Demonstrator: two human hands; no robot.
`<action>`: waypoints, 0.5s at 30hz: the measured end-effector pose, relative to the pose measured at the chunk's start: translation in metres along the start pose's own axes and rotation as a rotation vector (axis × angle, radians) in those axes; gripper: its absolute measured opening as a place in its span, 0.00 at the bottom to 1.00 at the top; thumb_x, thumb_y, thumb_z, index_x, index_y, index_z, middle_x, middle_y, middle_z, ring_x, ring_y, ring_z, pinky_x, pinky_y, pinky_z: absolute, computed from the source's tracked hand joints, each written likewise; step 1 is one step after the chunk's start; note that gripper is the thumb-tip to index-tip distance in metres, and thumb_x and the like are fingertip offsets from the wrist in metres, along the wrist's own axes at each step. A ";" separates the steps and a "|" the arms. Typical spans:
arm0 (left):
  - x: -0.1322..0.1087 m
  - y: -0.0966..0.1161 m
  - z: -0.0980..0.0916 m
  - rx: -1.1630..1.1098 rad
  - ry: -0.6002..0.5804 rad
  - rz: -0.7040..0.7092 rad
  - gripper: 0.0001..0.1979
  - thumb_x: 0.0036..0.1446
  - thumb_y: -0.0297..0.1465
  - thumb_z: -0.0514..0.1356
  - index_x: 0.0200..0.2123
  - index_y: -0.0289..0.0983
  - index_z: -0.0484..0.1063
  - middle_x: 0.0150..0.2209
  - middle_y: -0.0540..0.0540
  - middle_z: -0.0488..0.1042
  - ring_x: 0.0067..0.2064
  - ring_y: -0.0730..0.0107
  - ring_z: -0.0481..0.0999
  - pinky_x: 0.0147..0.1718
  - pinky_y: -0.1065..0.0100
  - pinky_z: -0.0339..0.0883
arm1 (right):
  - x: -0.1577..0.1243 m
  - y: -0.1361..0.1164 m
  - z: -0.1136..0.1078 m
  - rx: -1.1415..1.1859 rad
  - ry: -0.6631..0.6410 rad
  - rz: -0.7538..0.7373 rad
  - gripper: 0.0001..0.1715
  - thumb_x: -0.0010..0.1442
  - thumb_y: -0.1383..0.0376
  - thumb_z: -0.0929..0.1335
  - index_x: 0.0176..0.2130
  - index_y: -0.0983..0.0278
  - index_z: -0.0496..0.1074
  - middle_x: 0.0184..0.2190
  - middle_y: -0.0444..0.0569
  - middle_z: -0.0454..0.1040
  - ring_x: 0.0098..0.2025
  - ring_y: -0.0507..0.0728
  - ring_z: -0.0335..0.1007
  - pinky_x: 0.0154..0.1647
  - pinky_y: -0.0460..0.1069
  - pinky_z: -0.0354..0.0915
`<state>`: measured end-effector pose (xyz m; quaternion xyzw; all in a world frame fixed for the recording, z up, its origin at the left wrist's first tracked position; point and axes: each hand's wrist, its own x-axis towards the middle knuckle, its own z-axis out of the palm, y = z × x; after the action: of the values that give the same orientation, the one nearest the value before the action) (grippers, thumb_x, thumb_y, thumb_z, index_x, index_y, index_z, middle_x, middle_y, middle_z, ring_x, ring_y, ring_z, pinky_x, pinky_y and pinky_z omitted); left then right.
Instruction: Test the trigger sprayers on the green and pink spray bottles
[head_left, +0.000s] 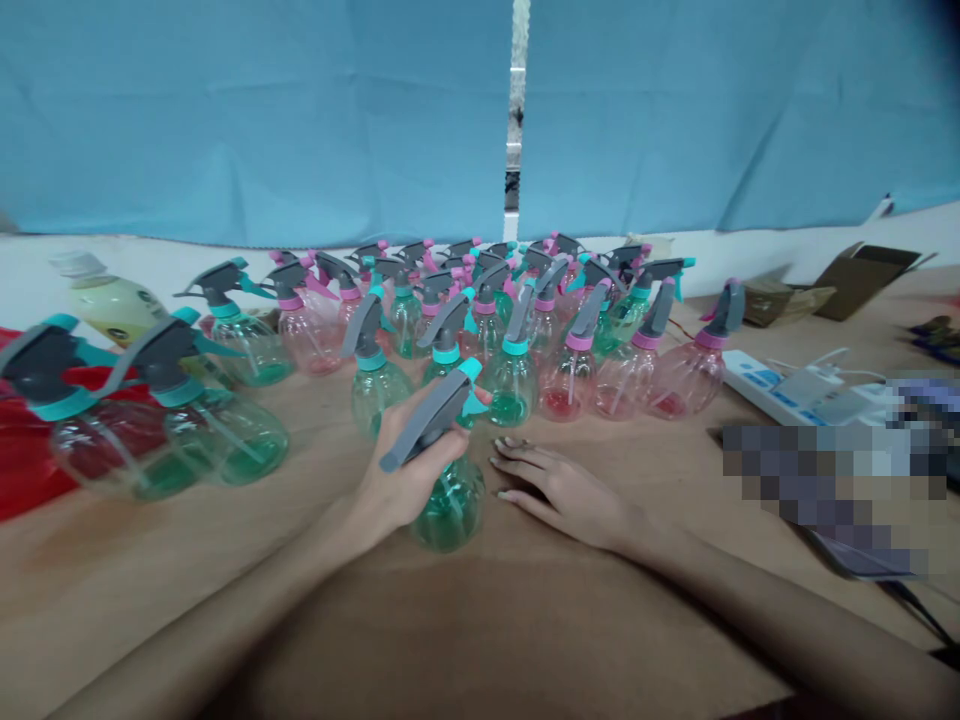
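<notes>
My left hand [401,470] is wrapped round the neck of a green spray bottle [448,505] with a grey trigger head and teal collar, which stands on the wooden table [480,620]. Just right of that bottle my right hand [559,485] lies flat on the table, fingers stretched out and pointing left, holding nothing. Behind both hands stands a crowd of several green and pink spray bottles [510,340] with grey triggers.
Two green spray bottles [195,420] stand at the left over a red sheet [22,480], with a yellowish bottle [112,300] behind. A white power strip [787,385] and cardboard boxes [862,275] sit at the right. A blue curtain [300,110] hangs behind.
</notes>
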<state>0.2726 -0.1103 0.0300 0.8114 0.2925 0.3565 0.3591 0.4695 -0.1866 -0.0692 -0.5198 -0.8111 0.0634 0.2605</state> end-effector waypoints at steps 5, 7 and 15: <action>0.002 0.006 -0.001 0.007 0.008 0.016 0.12 0.48 0.29 0.55 0.37 0.40 0.73 0.23 0.53 0.67 0.26 0.71 0.66 0.25 0.70 0.60 | 0.000 0.000 0.000 -0.015 -0.015 0.001 0.26 0.65 0.56 0.60 0.59 0.64 0.63 0.59 0.54 0.64 0.62 0.59 0.56 0.63 0.58 0.55; 0.002 0.007 -0.001 0.011 0.006 0.009 0.10 0.49 0.29 0.55 0.35 0.40 0.72 0.22 0.53 0.66 0.25 0.71 0.66 0.25 0.70 0.59 | 0.000 0.001 0.000 -0.020 -0.021 0.003 0.26 0.65 0.56 0.60 0.59 0.65 0.63 0.59 0.54 0.64 0.63 0.59 0.55 0.63 0.58 0.55; 0.001 0.008 -0.001 0.064 0.047 0.004 0.04 0.47 0.29 0.55 0.28 0.40 0.69 0.24 0.53 0.67 0.24 0.72 0.63 0.25 0.69 0.58 | 0.000 0.000 0.000 0.000 0.002 -0.001 0.26 0.65 0.56 0.60 0.58 0.63 0.63 0.59 0.54 0.64 0.62 0.59 0.56 0.63 0.59 0.55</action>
<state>0.2746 -0.1135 0.0373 0.8146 0.3103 0.3666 0.3253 0.4699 -0.1869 -0.0695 -0.5196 -0.8110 0.0628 0.2616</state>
